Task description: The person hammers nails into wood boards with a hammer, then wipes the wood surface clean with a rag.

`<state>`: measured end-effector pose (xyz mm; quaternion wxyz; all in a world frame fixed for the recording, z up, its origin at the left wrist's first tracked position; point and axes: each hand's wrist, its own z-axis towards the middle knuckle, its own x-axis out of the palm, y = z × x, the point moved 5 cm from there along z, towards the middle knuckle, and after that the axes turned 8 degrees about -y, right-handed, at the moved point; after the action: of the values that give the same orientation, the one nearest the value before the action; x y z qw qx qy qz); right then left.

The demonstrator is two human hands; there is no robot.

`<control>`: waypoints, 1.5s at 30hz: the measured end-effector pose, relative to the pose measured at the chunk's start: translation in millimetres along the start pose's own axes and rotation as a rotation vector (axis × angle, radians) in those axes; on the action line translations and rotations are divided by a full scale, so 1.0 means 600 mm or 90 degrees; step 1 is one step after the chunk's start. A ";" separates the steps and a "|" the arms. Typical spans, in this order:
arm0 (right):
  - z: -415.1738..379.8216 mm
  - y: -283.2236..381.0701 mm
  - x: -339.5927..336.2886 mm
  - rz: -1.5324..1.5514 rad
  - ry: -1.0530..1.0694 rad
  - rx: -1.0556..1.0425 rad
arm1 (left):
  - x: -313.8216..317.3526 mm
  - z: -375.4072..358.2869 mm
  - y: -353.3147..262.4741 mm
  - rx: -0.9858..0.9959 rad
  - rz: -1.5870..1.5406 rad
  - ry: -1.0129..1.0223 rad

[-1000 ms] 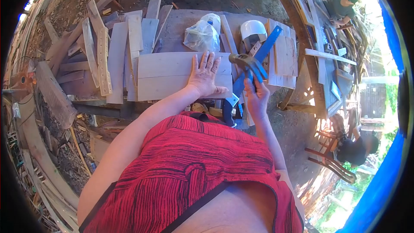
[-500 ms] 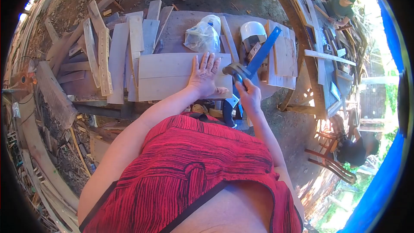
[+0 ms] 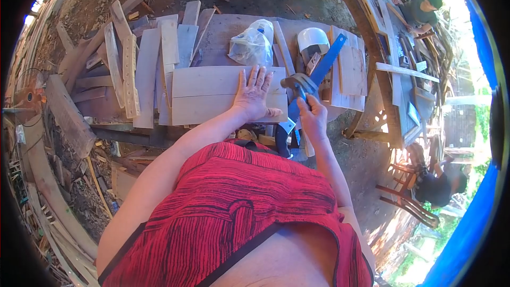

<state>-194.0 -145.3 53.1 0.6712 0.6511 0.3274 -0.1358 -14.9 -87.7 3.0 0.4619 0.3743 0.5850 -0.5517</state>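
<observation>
My left hand (image 3: 253, 98) lies flat on two pale boards (image 3: 204, 94) set edge to edge, its fingers spread near their right end. In my right hand (image 3: 312, 116) is a hammer (image 3: 301, 83), gripped by the handle with its head just beyond the boards' right end. Beneath the hammer, a hand saw (image 3: 328, 59) with a blue blade lies on the bench, its dark handle toward me. A clear plastic bag (image 3: 252, 47) with something inside sits behind the boards.
Several loose planks (image 3: 147, 77) cover the bench's left side. A white rounded object (image 3: 312, 41) and more boards (image 3: 350, 69) lie to the right. A wooden post (image 3: 373, 53) stands beyond them. Two people (image 3: 419, 10) are at the far right, one near a wooden chair (image 3: 406, 188).
My right hand has shifted slightly right with the hammer, whose head is now a little away from the boards' end. My left hand stays flat on the boards.
</observation>
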 end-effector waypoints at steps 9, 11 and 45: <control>-0.011 0.012 0.013 -0.095 -0.065 -0.160 | 0.008 0.001 0.001 0.004 0.001 -0.013; 0.001 0.000 0.009 -0.075 -0.032 -0.094 | 0.004 0.002 0.003 0.005 0.003 -0.025; -0.026 0.026 0.005 0.229 -0.082 -0.082 | 0.007 0.001 0.001 0.001 0.003 -0.012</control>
<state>-186.0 -127.9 64.4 0.7443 0.6448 0.1704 -0.0337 -15.3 -88.7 -1.1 0.4683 0.3710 0.5794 -0.5543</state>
